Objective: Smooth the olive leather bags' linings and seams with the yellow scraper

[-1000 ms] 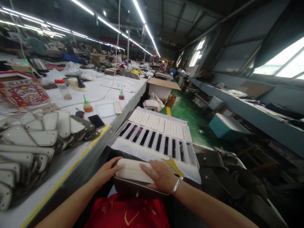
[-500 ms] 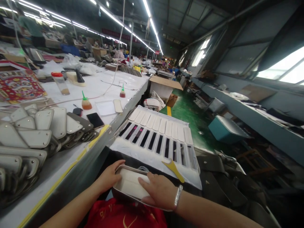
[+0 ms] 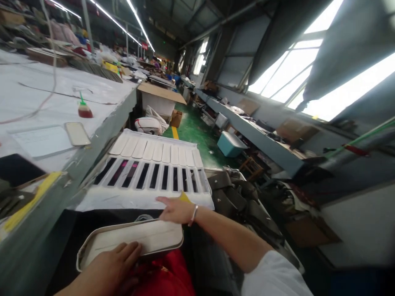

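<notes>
A shallow cream tray-like piece (image 3: 154, 236) with a raised rim lies over my lap, tilted. My left hand (image 3: 114, 263) rests on its near side, fingers bent over the edge and gripping it. Above the piece's far right end is my right hand (image 3: 175, 210), at the yellow tool (image 3: 185, 197), most of which it hides; the index finger points left and the other fingers are curled. Just beyond, a white slotted rack (image 3: 123, 195) holds a row of cream oblong pieces (image 3: 153, 149) above dark slots.
On the left table (image 3: 105, 123) are a small red-liquid bottle (image 3: 84, 107), a white sheet (image 3: 43, 139), a cream piece (image 3: 77, 133) and a dark flat object (image 3: 18, 168). Dark grey pieces (image 3: 228, 189) fill a bin at right. A teal box (image 3: 231, 144) stands beyond.
The view has turned right. My right hand has left the inside of the cream piece and moved to the yellow tool. My left hand has shifted to the piece's near side.
</notes>
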`<state>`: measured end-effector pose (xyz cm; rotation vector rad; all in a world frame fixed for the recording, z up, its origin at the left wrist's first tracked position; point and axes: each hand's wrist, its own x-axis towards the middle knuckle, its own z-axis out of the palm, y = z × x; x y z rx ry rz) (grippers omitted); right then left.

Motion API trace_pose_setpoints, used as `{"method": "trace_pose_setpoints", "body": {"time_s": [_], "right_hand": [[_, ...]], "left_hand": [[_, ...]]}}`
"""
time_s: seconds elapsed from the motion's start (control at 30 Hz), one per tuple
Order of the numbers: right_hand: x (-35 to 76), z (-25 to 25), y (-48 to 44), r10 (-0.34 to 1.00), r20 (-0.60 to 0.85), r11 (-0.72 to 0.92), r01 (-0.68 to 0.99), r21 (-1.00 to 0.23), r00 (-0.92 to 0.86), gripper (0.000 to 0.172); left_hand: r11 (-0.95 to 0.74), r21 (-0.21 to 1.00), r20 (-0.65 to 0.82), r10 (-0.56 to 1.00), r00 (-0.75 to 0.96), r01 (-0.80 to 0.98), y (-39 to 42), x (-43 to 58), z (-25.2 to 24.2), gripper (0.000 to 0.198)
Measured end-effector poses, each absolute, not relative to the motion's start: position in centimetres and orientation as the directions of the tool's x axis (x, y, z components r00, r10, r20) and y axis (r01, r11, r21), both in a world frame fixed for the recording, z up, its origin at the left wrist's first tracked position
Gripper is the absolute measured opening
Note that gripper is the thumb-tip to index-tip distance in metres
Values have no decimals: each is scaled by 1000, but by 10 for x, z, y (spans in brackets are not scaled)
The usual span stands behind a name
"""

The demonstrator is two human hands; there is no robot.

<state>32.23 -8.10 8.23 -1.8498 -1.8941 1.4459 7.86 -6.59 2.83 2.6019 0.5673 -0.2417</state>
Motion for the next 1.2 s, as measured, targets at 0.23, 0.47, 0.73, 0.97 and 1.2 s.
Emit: {"method": "trace_pose_setpoints", "body": {"time_s": [0.23, 0.47, 0.73, 0.97, 1.2], "right_hand": [[375, 62, -138, 569, -792, -673, 430, -603, -221, 55], [357, 45, -137, 727, -680, -585, 438, -683, -89, 50], [363, 42, -145, 817, -572, -498, 416, -761, -67, 60], [372, 39, -148, 829, -554, -531, 203, -823, -77, 54], [371, -34, -147, 704, -709, -665, -387, -639, -37, 35]], "left_hand": [[-834, 414, -275, 269, 923, 366, -64, 96, 39, 63], [-866, 477, -157, 85, 984, 151, -52, 117, 41, 84], [-807, 587, -164, -35, 986, 69, -40, 121, 53, 82], [-797, 603, -170, -84, 982, 36, -34, 132, 48, 67], [-878, 479, -72, -69, 995, -26, -42, 132, 30, 47]]}}
